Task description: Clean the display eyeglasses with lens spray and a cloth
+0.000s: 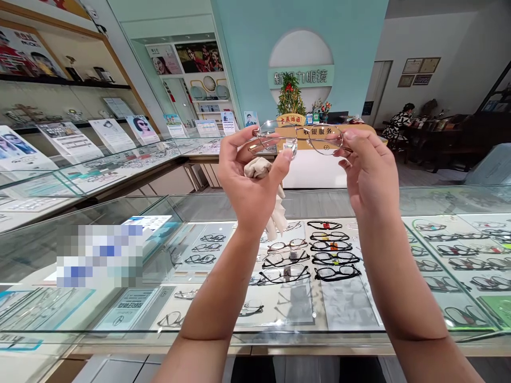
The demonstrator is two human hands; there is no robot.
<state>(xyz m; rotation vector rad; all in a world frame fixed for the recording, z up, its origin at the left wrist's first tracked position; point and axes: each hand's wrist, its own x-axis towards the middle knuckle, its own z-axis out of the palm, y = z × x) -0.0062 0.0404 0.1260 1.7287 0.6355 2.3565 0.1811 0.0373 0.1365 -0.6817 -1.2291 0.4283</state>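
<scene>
Raised above the glass counter is a pair of thin-rimmed eyeglasses (302, 132), held between both hands. My left hand (251, 181) is closed on the left side of the frame, its thumb near the lower rim of the left lens. A crumpled off-white cloth (257, 168) is tucked in the same palm and hangs down behind the wrist. My right hand (371, 165) pinches the right end of the frame between thumb and fingers. A small white tag or piece shows by the left thumb tip; I cannot make out which.
Below my arms, a glass display case (215, 332) holds rows of eyeglasses (335, 259). Papers (147, 223) lie on its left part. Another glass counter (120, 165) with upright picture cards runs along the left. Ahead stands a cashier desk (327, 170); a person (400, 125) sits at the far right.
</scene>
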